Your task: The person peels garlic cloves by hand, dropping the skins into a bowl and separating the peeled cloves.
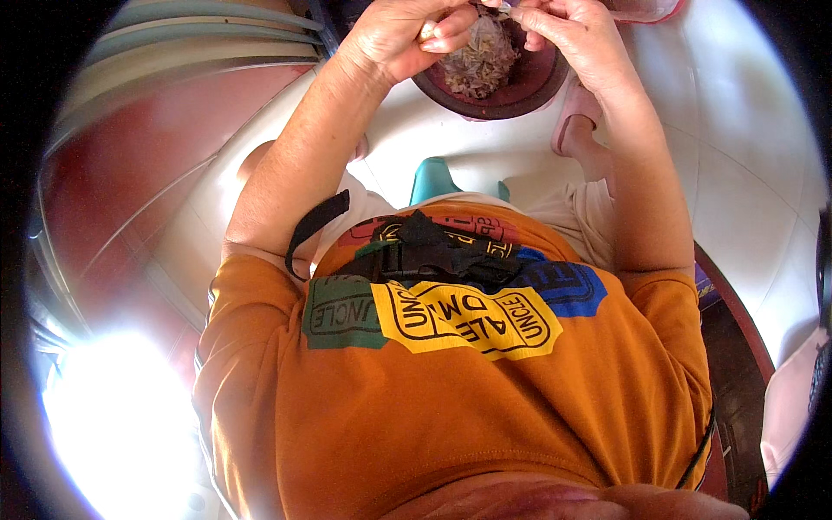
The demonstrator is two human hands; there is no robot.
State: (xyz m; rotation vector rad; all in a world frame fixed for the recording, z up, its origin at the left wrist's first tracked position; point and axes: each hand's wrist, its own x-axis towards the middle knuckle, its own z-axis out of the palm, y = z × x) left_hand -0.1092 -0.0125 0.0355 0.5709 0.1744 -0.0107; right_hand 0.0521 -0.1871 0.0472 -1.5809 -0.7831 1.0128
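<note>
At the top edge of the view, my left hand (416, 39) and my right hand (565, 23) come close together above a dark reddish round basin (546, 91). Between the fingertips of my right hand is a small pale piece (506, 8), partly cut off by the frame. The fingers of my left hand are curled, and its thumb and forefinger reach to the same piece. Below the hands, a heap of pale, dry-looking papery scraps (481, 62) lies in the basin; what they are I cannot tell.
A teal plastic stool (431, 179) shows under me on the pale tiled floor (390, 140). At upper right is a clear container with a red rim (650, 10). Reddish furniture panels (162, 123) stand on the left. A black strap with a buckle (422, 257) crosses my orange shirt.
</note>
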